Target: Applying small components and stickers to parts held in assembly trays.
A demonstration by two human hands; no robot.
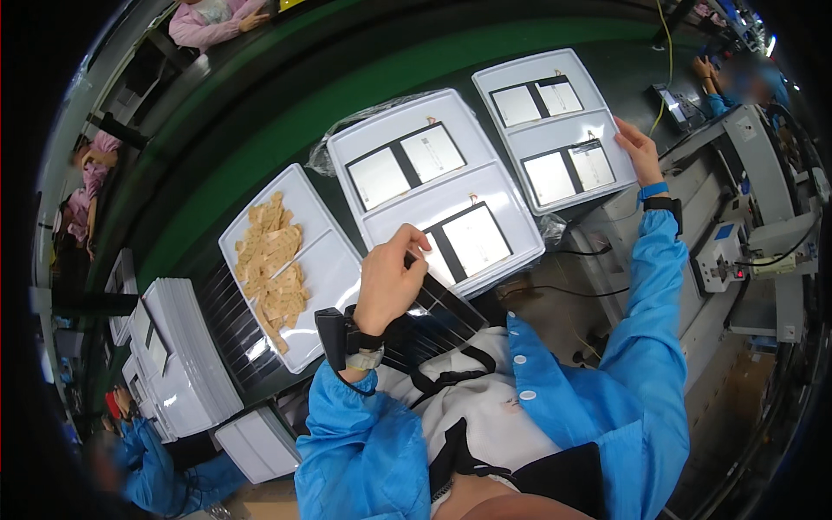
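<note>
A: Head view. Where's the left hand?
B: Left hand [390, 279] is mid-frame, above the near edge of the middle tray [511, 205]. Fingers bent, tips by the left end of the lower panel pair [478, 244].
A: Got hold of it?
B: Can't tell. Fingers curl in close to the thumb, hand blocks the contact. The pair lies in the tray's lower compartment, mostly right of the fingertips, silver halves split by a black strip.
A: Right hand?
B: Right hand [639, 154], upper right of frame, at the right rim of the upper-right tray [520, 141]. Fingers partly extended at the edge; can't tell if they pinch it. That tray carries a panel pair in each compartment, both left of the hand.
A: Anything left of centre?
B: Left tray [325, 290], tan pieces [276, 260] heaped along its left side.
</note>
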